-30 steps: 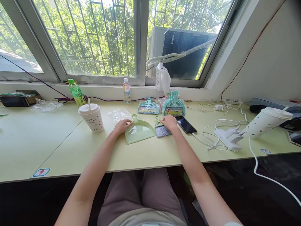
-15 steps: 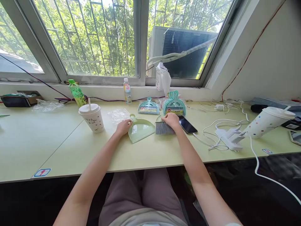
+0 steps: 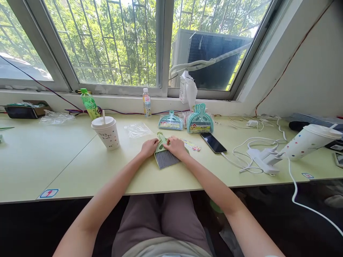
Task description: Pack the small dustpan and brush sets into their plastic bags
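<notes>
A small hand brush (image 3: pixel 167 159) with grey bristles and a light green head lies over the light green dustpan, whose handle (image 3: pixel 160 134) points toward the window. The brush covers most of the dustpan. My left hand (image 3: pixel 150 147) pinches the left edge near the handles. My right hand (image 3: pixel 176 147) is closed over the brush head from the right, its fingertips near the handle. Just right of that hand, a printed paper strip (image 3: pixel 192 145) rests on the desk. Behind my left hand lies a clear plastic wrapper (image 3: pixel 137 130).
Packaged brush sets (image 3: pixel 170 120) and a stack of more sets (image 3: pixel 200 119) stand at the back. A phone (image 3: pixel 213 142) on a white cable lies right, beside a power strip (image 3: pixel 264 160). A lidded cup (image 3: pixel 106 132) stands left, another cup (image 3: pixel 311 142) leans far right.
My right hand has brought the brush left onto the dustpan, uncovering the paper strip. My left hand has moved slightly right, and the dustpan has turned beneath the brush.
</notes>
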Tool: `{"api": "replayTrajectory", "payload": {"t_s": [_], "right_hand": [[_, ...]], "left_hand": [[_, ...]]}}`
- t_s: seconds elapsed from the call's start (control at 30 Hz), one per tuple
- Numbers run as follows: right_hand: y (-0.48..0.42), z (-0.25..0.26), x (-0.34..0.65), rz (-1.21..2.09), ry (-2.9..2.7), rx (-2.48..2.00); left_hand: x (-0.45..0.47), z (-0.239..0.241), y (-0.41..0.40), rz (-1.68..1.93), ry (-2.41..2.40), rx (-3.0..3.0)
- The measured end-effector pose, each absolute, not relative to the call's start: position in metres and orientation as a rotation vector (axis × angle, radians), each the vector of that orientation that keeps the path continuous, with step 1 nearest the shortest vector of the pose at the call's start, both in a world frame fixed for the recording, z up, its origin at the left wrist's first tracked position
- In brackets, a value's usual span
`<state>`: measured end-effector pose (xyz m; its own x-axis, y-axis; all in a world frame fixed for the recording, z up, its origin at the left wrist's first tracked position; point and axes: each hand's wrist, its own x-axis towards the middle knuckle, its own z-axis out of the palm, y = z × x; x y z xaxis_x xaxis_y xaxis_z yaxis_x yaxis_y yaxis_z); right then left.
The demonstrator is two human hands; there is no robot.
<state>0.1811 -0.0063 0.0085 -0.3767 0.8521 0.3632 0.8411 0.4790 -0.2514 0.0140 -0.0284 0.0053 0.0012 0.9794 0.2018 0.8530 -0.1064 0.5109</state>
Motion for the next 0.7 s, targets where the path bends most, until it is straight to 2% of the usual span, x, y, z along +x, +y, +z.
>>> {"api": "replayTrajectory", "payload": {"t_s": [0.3,0.37,0.47,0.53,0.7], "right_hand": [[0.009,0.022,0.201,0.181,-2.048,-1.31],[0.015,0.024,0.207,0.443,-2.042,-1.294],[0.022,0.023,0.214,1.118,-2.022,-1.211],[0.024,0.021,0.215,1.412,-1.901,-1.141],[0.018,0.021,0.209,1.553,-1.674,-1.076]], "left_hand": [[0.021,0.006,-0.031,0.903,1.529,1.847],[0.023,0.005,-0.032,0.965,1.363,1.773],[0.022,0.006,-0.033,0.994,1.215,1.706],[0.021,0.008,-0.033,0.982,1.18,1.684],[0.016,0.013,-0.034,0.957,1.207,1.669]]}}
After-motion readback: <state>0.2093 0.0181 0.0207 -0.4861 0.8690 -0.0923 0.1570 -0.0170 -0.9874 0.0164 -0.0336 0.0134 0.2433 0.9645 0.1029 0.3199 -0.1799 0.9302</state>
